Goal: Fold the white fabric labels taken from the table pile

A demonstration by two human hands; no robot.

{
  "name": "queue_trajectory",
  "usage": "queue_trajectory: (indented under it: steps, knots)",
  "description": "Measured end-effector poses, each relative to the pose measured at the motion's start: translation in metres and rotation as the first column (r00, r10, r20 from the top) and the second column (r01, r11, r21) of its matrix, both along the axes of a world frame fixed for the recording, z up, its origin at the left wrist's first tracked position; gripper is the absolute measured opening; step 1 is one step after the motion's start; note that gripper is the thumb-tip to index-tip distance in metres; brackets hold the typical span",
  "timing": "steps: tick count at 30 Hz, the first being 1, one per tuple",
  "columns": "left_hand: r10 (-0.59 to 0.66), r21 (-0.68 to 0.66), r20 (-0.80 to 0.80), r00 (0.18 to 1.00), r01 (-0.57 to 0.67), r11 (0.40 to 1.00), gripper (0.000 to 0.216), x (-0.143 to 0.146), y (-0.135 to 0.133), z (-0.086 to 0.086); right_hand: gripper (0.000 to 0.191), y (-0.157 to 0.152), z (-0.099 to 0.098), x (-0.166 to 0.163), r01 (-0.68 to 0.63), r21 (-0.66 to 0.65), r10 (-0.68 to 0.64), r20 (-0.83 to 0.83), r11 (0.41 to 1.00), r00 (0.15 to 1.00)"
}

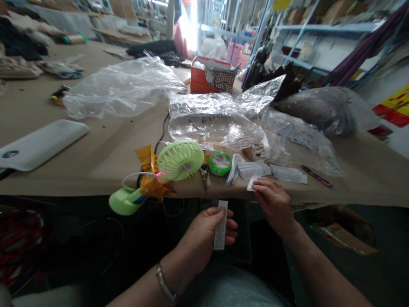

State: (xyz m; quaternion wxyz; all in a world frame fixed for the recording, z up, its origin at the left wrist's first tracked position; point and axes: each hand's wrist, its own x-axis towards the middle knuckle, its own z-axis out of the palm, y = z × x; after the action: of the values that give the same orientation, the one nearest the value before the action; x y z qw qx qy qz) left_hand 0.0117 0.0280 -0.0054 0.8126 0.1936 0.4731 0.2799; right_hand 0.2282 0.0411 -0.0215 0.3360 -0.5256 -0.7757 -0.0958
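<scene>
My left hand, below the table's edge, pinches a narrow white label strip under its thumb, the strip standing nearly upright. At the edge of the table, my right hand has its fingertips closed on a small white label. Just beyond it lies a fanned pile of printed white labels, with another stack of labels to the right. A green round tin with whitish contents sits left of the pile. The print on the labels is too small to read.
A green fan is taped at the table's front edge, with keys beside it. Clear plastic bags lie behind. A purple-handled pointed tool lies right. A red box stands further back, and a white board lies left.
</scene>
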Motion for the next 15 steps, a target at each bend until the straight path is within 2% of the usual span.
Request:
queue_trajectory:
  steps: [2,4,6,8,11,15]
  knots:
    - [0.002,-0.025,0.033,0.999,-0.001,1.000,0.017,0.000,0.001,0.004,0.012,-0.005,0.005,-0.007,-0.086,0.008,0.086,-0.103,0.996,0.991]
    - [0.015,-0.048,0.101,0.995,-0.010,0.999,0.017,0.000,0.002,0.007,0.015,-0.014,0.011,-0.022,-0.231,-0.012,0.225,-0.174,0.973,0.959]
    - [0.048,-0.058,0.196,0.980,-0.037,0.998,0.015,0.000,0.002,0.008,0.014,-0.025,0.016,-0.041,-0.398,-0.031,0.386,-0.189,0.917,0.903]
    - [0.104,-0.077,0.269,0.957,-0.087,0.993,0.009,0.000,0.003,0.007,0.013,-0.033,0.018,-0.056,-0.504,-0.039,0.492,-0.159,0.863,0.856]
    - [0.171,-0.114,0.306,0.936,-0.143,0.983,0.005,-0.001,0.002,0.007,0.013,-0.039,0.015,-0.066,-0.548,-0.072,0.539,-0.114,0.834,0.835]
    - [0.156,-0.109,0.337,0.929,-0.126,0.986,0.010,-0.002,-0.002,0.006,0.013,-0.039,0.008,-0.065,-0.559,-0.105,0.551,-0.093,0.823,0.829]
